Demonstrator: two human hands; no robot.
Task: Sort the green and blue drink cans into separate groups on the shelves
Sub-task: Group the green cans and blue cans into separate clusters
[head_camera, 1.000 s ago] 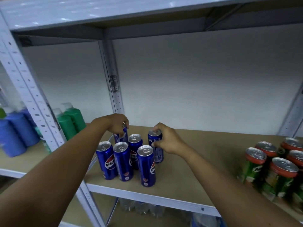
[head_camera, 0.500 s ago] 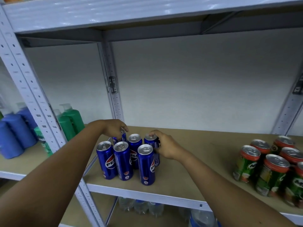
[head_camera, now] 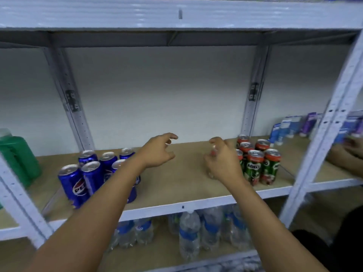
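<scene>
Several blue cans [head_camera: 92, 175] stand grouped at the left end of the brown shelf [head_camera: 176, 185], partly hidden by my left forearm. Several green cans with red tops [head_camera: 255, 163] stand grouped at the right end. My left hand [head_camera: 159, 150] hovers over the bare middle of the shelf, fingers loosely curled, holding nothing. My right hand [head_camera: 222, 160] hangs just left of the green cans, fingers loosely curled and empty; it touches none of them.
A green jug [head_camera: 17, 156] sits on the neighbouring shelf at left. Water bottles [head_camera: 190, 232] fill the shelf below. Blue and purple cartons [head_camera: 290, 126] stand at the far right, where another person's hand [head_camera: 351, 152] reaches in. Metal uprights [head_camera: 322, 146] frame the bay.
Both hands let go of the blue cans and moved right, away from that group. The view swung right, bringing the green cans nearer the middle.
</scene>
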